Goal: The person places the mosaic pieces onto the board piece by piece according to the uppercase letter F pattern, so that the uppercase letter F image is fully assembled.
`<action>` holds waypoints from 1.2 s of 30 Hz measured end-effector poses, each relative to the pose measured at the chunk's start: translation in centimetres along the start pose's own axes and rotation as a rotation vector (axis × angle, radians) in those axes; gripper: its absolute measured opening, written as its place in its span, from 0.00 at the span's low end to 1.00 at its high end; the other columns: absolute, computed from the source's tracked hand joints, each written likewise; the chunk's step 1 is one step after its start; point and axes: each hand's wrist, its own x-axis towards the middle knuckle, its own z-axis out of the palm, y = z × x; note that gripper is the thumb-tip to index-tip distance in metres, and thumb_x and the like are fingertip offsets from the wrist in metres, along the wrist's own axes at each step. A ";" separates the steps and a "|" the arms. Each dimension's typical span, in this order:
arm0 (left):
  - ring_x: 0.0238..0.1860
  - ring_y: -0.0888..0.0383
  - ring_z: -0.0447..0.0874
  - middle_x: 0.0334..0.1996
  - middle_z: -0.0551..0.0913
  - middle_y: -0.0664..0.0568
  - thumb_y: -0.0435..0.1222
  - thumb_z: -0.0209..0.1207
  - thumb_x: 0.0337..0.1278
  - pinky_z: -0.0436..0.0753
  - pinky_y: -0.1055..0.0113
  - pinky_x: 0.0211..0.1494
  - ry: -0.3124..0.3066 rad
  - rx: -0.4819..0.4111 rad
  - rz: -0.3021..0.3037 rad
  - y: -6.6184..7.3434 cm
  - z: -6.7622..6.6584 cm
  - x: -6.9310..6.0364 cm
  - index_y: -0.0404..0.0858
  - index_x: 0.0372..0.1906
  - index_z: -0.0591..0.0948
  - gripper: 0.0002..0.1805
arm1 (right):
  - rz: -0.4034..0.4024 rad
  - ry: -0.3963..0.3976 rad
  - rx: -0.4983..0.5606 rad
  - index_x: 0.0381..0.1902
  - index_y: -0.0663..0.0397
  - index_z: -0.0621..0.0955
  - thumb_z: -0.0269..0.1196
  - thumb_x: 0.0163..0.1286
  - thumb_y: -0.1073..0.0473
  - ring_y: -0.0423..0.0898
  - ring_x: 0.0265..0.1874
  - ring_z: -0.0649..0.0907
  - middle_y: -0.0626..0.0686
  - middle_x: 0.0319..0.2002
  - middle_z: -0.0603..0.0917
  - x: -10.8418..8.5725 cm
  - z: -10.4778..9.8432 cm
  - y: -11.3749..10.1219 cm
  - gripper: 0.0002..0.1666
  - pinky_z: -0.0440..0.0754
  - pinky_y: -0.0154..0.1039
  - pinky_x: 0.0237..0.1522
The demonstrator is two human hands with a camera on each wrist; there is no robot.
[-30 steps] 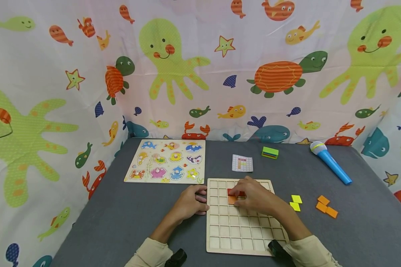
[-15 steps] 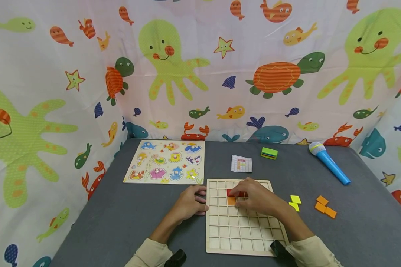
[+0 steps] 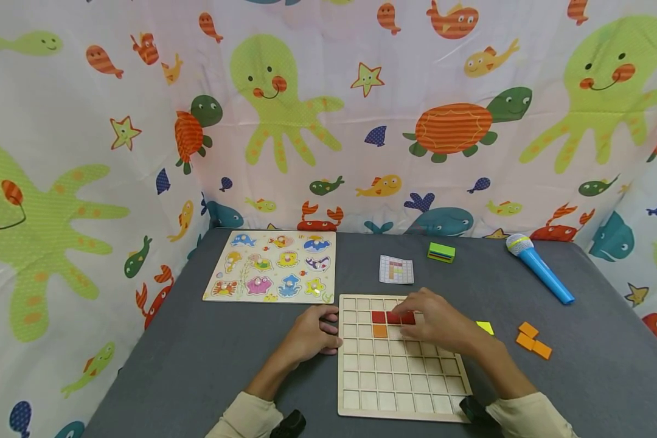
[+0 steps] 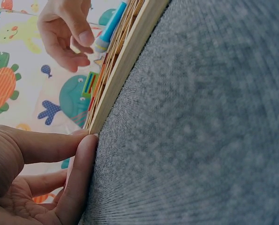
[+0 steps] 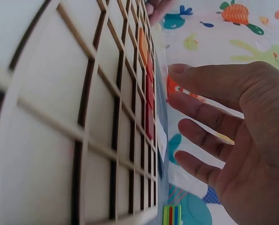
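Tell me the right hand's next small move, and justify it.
Probably, the right hand should reach right for one of the three loose orange tiles: its wrist view shows it holding nothing, and the grid board has three red tiles in a row but just one orange tile in view.

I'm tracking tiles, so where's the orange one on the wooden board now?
In the head view, the orange tile sits toward the upper left of the wooden board, one cell below the leftmost red tile, left of the right hand.
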 end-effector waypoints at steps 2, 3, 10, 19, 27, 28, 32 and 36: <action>0.47 0.52 0.84 0.56 0.79 0.39 0.20 0.73 0.52 0.94 0.59 0.37 -0.001 0.000 -0.001 0.0 0.0 0.0 0.28 0.70 0.75 0.38 | 0.010 0.014 0.004 0.55 0.44 0.90 0.73 0.70 0.53 0.47 0.53 0.76 0.43 0.51 0.87 -0.5 -0.4 0.4 0.16 0.83 0.50 0.53; 0.47 0.52 0.84 0.56 0.79 0.39 0.20 0.73 0.52 0.94 0.59 0.37 -0.001 -0.001 -0.001 -0.1 0.0 0.0 0.28 0.71 0.75 0.38 | 0.014 0.022 0.005 0.55 0.44 0.90 0.73 0.70 0.53 0.47 0.52 0.76 0.44 0.51 0.87 -0.7 -0.5 0.6 0.16 0.83 0.50 0.53; 0.47 0.52 0.84 0.57 0.79 0.39 0.20 0.72 0.52 0.95 0.59 0.37 0.001 -0.002 -0.002 -0.1 0.0 0.0 0.28 0.71 0.75 0.38 | 0.055 0.050 -0.010 0.54 0.43 0.89 0.73 0.70 0.51 0.49 0.53 0.77 0.45 0.53 0.86 -2.4 -1.7 1.7 0.16 0.82 0.49 0.50; 0.47 0.52 0.84 0.57 0.78 0.39 0.20 0.73 0.52 0.94 0.59 0.37 0.006 -0.005 -0.005 0.0 0.0 -0.1 0.28 0.70 0.75 0.37 | 0.086 0.057 -0.045 0.55 0.44 0.88 0.75 0.68 0.49 0.49 0.51 0.77 0.45 0.52 0.85 -4.3 -2.3 3.6 0.19 0.83 0.51 0.50; 0.48 0.52 0.84 0.56 0.79 0.40 0.21 0.73 0.52 0.94 0.60 0.38 0.008 0.008 -0.003 -0.3 -0.1 0.1 0.28 0.70 0.75 0.37 | 0.088 0.099 -0.072 0.57 0.48 0.88 0.76 0.66 0.50 0.49 0.51 0.78 0.46 0.51 0.86 -6.0 -2.8 5.0 0.22 0.82 0.52 0.50; 0.48 0.53 0.84 0.56 0.79 0.40 0.21 0.73 0.53 0.94 0.60 0.38 0.006 0.010 -0.003 -0.3 -0.1 0.1 0.29 0.70 0.75 0.37 | 0.094 0.107 -0.079 0.57 0.47 0.88 0.76 0.66 0.50 0.49 0.51 0.78 0.46 0.51 0.86 -6.2 -2.8 5.2 0.22 0.82 0.53 0.50; 0.47 0.53 0.84 0.56 0.79 0.40 0.22 0.73 0.53 0.94 0.61 0.38 0.002 0.019 -0.003 -0.3 0.0 0.2 0.29 0.70 0.75 0.36 | 0.134 0.131 -0.095 0.56 0.46 0.89 0.77 0.66 0.49 0.50 0.52 0.78 0.46 0.52 0.86 -7.2 -3.0 6.0 0.22 0.81 0.54 0.51; 0.47 0.53 0.84 0.56 0.78 0.40 0.21 0.73 0.53 0.94 0.60 0.38 0.003 0.017 0.000 -0.3 0.0 0.2 0.29 0.70 0.75 0.37 | 0.168 0.140 -0.104 0.56 0.44 0.89 0.77 0.66 0.47 0.49 0.50 0.78 0.45 0.50 0.86 -8.0 -3.3 7.0 0.22 0.81 0.51 0.49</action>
